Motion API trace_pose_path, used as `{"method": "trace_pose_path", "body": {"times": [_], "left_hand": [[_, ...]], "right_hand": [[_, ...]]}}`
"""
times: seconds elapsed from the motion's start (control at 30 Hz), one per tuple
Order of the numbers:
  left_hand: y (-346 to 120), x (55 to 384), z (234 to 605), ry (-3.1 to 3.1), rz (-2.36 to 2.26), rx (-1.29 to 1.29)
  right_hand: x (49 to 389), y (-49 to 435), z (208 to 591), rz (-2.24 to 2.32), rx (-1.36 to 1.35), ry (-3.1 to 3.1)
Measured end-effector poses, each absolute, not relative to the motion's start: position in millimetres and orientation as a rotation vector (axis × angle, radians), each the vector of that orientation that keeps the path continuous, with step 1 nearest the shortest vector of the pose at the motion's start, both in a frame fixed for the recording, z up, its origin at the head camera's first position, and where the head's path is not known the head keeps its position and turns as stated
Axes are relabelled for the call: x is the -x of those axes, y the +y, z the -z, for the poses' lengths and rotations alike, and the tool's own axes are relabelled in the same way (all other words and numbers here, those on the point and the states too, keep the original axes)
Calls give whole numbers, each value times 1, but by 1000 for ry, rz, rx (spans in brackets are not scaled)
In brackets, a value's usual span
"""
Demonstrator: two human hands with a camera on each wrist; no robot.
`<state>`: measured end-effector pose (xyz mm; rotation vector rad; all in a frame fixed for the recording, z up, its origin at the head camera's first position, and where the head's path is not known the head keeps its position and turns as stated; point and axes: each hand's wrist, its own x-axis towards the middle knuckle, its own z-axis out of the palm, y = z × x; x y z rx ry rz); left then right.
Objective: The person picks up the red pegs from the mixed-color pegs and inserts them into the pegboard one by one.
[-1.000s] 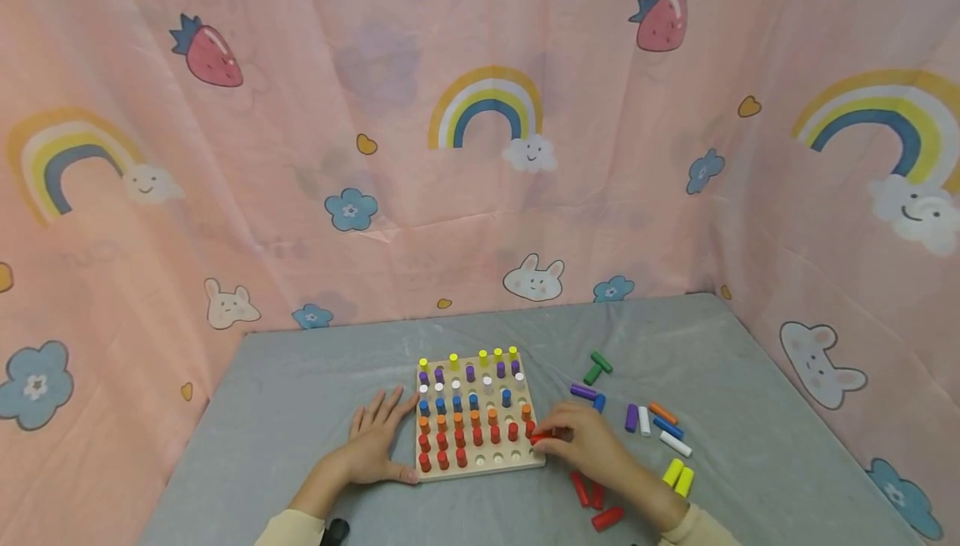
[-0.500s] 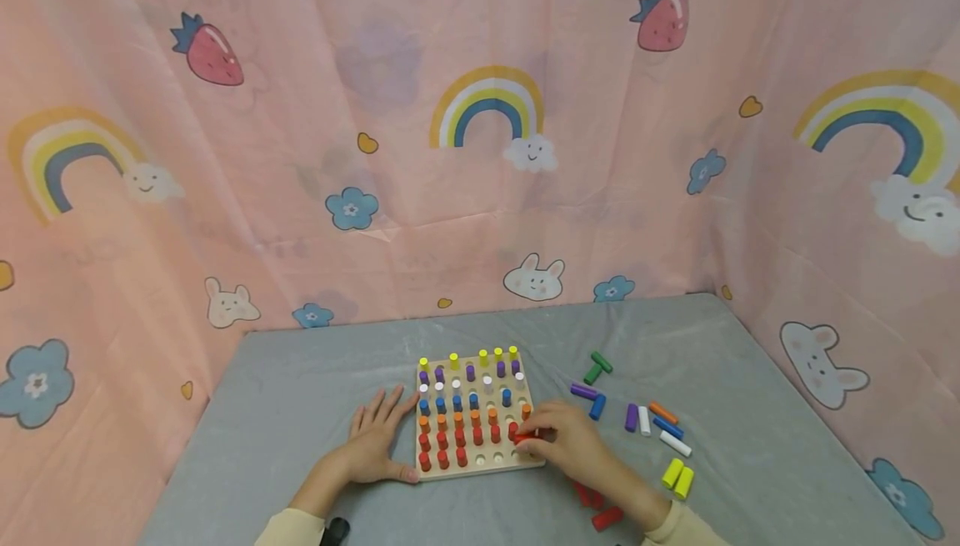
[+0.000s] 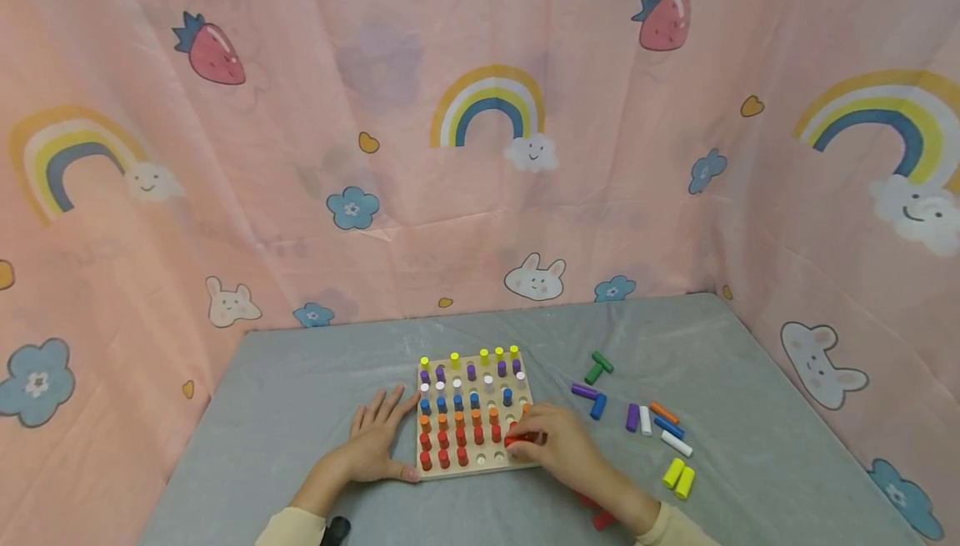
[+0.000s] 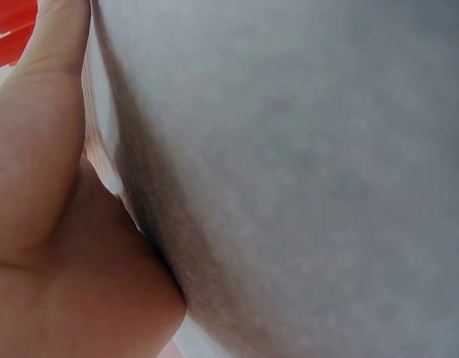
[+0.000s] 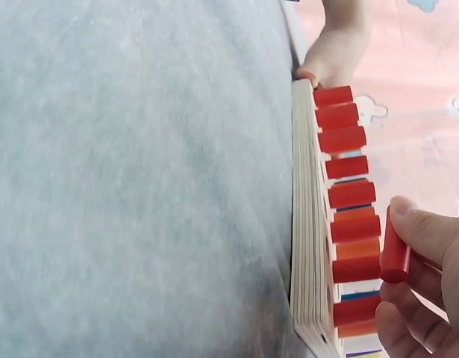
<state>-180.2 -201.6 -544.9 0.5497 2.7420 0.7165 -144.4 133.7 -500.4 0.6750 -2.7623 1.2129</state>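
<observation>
A pale wooden pegboard (image 3: 490, 463) lies on the table, with rows of upright yellow, purple, white, blue, orange and red pegs. My left hand (image 3: 372, 439) rests at its left side with fingers spread, the thumb at the front corner; in the left wrist view the thumb (image 4: 42, 149) runs along the board's edge. Over the board's front right part, my right hand (image 3: 558, 442) pinches a red peg (image 5: 395, 250) between thumb and fingers. That peg lies crosswise to the standing red pegs (image 5: 352, 230), above their tops. The right hand covers some holes there.
Right of the board lie loose pegs: green (image 3: 597, 367), purple (image 3: 585, 391), blue (image 3: 597, 406), white (image 3: 677, 443), orange (image 3: 663, 412) and yellow (image 3: 684, 483). Loose red pegs (image 3: 602, 520) are partly behind the right forearm. A pink patterned curtain (image 3: 465, 221) hangs behind the grey-covered table.
My right hand has moved left along the front of the board, carrying the red peg. Its forearm now covers more of the loose red pegs. The left hand stays put.
</observation>
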Motion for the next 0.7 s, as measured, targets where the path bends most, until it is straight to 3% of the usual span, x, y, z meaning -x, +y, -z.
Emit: {"method": "trace_pose_path", "body": {"times": [0.7], "left_hand": [[-201, 180, 545, 2760, -726, -570]], "right_hand": [[143, 112, 507, -1163, -805, -2668]]}}
